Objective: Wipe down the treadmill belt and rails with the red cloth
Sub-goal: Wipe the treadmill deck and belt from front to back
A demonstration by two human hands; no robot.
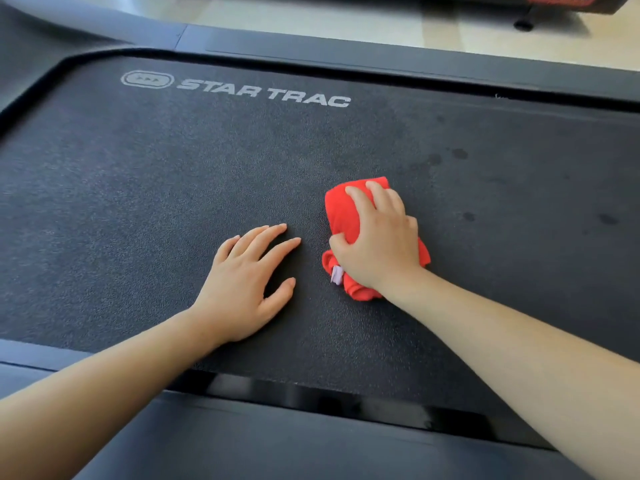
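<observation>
Right fingers [360, 199] clutching red cloth [341, 216] on belt [138, 202], left hand [247, 282] flat, perhaps pressing

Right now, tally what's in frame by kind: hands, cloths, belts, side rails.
Hands: 2 (left hand flat on the belt, right hand gripping the cloth)
red cloth: 1
treadmill belt: 1
Side rails: 2 (far rail, near rail)
Total: 6
</observation>
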